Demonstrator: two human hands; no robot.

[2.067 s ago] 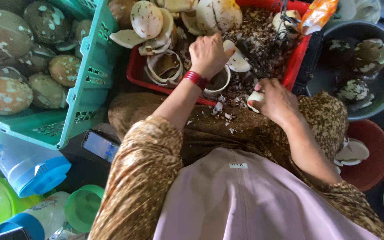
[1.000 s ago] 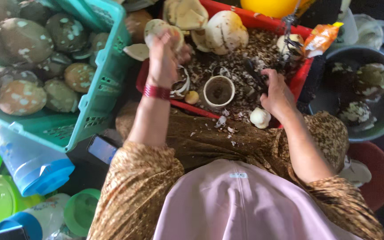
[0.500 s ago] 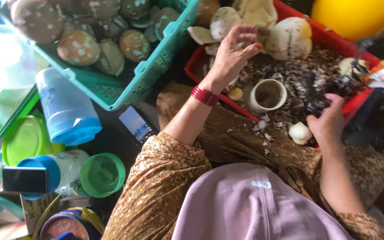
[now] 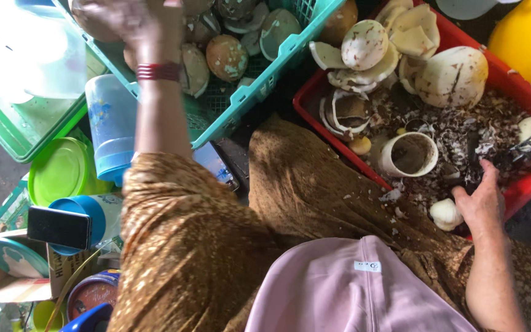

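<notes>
My left hand [image 4: 149, 24] reaches up over the teal plastic basket [image 4: 259, 86], which is full of brown, mottled coconuts [image 4: 225, 58]. The hand is blurred, with a brown round shape right beside it; whether it grips that is unclear. A red band sits on its wrist. My right hand [image 4: 480, 203] rests on the near rim of the red tray [image 4: 314, 123], fingers lying on dark shell scraps, nothing visibly in it. A small white peeled piece [image 4: 447, 214] lies just left of that hand. White shell halves [image 4: 364, 43] and a cup-shaped shell ring [image 4: 410, 154] lie in the tray.
A phone [image 4: 216, 166] lies between the basket and my lap. At the left are a blue jug [image 4: 112, 129], a green lid [image 4: 59, 169], a green tray [image 4: 26, 129] and a second phone [image 4: 59, 227] on a blue cup. A yellow round container [image 4: 530, 37] stands at the upper right.
My left hand has left the red tray and swung left over the teal basket. The view has shifted left. My right hand stays at the tray rim.
</notes>
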